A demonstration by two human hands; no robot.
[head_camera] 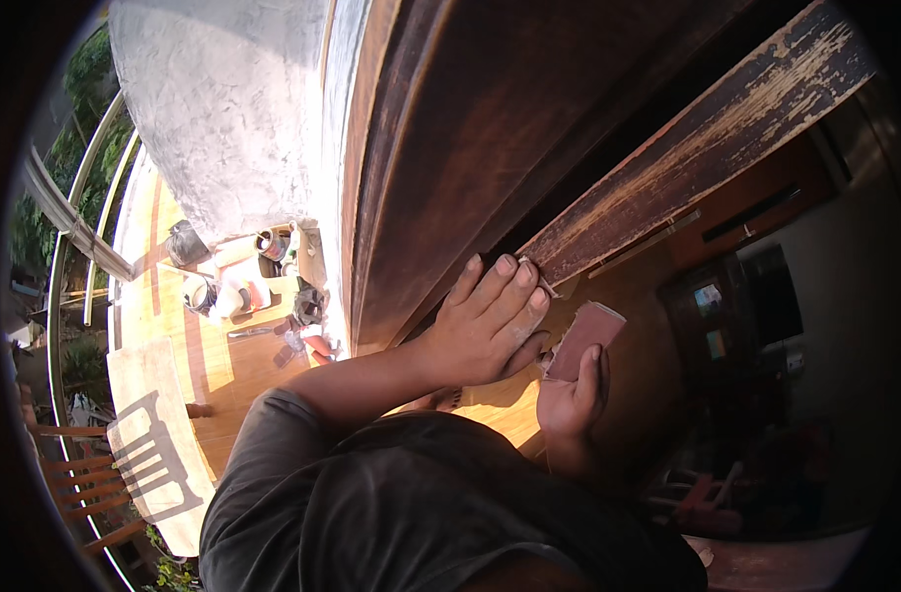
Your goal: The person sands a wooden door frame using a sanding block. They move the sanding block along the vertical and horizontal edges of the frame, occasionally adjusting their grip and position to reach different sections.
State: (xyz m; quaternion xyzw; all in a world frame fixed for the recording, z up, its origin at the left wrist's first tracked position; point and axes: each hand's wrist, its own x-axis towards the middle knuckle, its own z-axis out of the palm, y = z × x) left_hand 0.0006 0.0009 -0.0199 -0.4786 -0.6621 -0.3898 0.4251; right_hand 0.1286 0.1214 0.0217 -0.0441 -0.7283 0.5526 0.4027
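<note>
My left hand [495, 318] lies with its fingers side by side on the lower end of a long dark wooden strip [687, 155], part of a door or its frame. Its varnish is worn to bare wood in streaks. A pale, ragged edge of what looks like sandpaper [546, 284] sticks out from under those fingertips. Just to the right, my right hand [574, 396] grips a folded reddish-brown piece of sandpaper [587, 337], thumb on its face, held off the wood. A dark panelled wooden surface [450, 148] rises behind the left hand.
At left on the sunlit wooden floor [221, 355] stand open cans [199, 293], a black plastic bag [186, 244] and a knife-like tool [250, 333]. A pale board [154, 444] lies nearer, beside a railing [69, 222]. A television [772, 296] stands in the dim room at right.
</note>
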